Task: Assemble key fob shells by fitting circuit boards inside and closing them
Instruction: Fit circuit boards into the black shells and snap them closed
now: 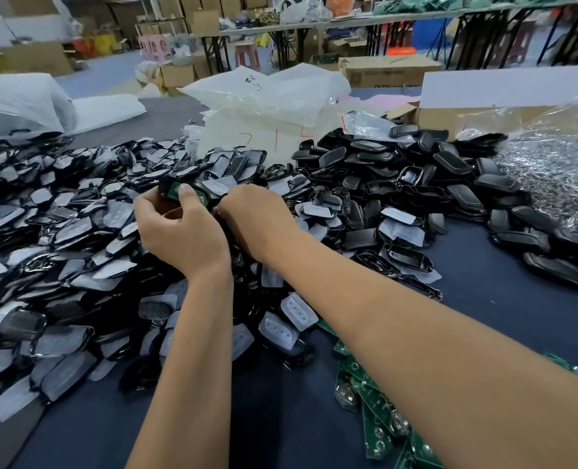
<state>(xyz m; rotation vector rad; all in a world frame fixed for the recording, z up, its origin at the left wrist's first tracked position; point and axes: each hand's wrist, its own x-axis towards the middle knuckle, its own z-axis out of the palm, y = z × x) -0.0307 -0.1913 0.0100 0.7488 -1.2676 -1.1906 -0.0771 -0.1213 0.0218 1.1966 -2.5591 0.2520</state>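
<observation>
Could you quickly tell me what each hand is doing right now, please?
Left hand: grips the key fob shell, thumb on its green circuit board.
Right hand: fingers hidden; cannot tell.

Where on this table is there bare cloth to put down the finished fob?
Bare cloth lies between the black shell piles and the right forearm; more near the front edge, left of the green boards. The left heap is crowded.

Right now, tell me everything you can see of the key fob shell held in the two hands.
The key fob shell is a black, glossy, plastic-looking half, held above the big heap of shells, tilted with its open side toward the camera. A green circuit board lies in it, partly hidden. The left hand grips it from the left, thumb pressed on the board; the right hand holds its right end, fingers curled out of sight. No cover is on it, so it is not yet closed.
</observation>
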